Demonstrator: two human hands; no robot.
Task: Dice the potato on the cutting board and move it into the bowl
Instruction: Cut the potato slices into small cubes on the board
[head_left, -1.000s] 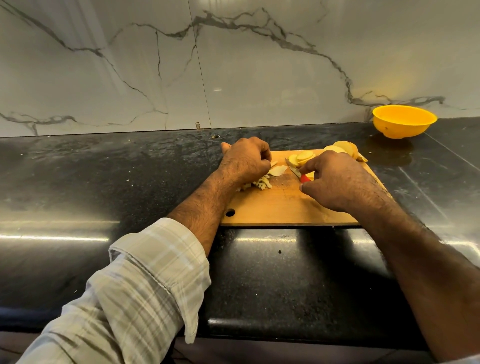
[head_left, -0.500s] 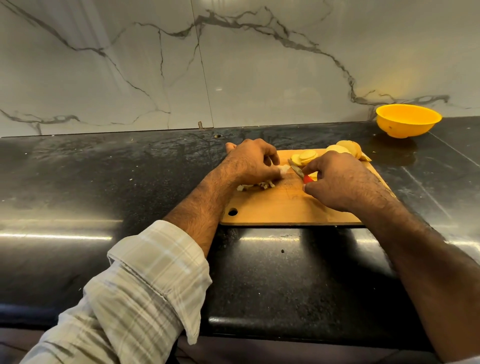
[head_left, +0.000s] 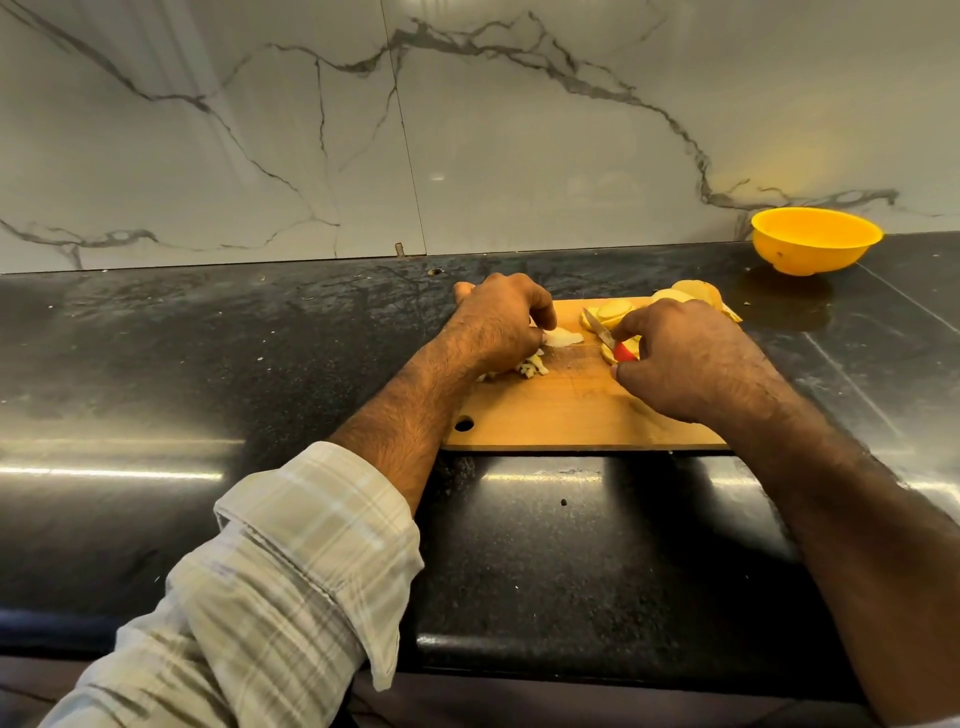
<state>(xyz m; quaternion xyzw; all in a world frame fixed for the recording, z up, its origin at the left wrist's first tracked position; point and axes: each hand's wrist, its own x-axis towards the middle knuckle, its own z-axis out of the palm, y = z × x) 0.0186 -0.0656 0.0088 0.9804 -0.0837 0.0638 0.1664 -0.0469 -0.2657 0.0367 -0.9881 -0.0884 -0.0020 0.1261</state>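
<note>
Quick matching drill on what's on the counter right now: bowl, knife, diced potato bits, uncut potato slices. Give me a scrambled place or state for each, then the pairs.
1. bowl
2. knife
3. diced potato bits
4. potato slices

A. on the cutting board, beside the left hand
B. on the board's far side
C. on the counter, far right by the wall
D. gripped by the right hand

Pairs: 1-C, 2-D, 3-A, 4-B
</note>
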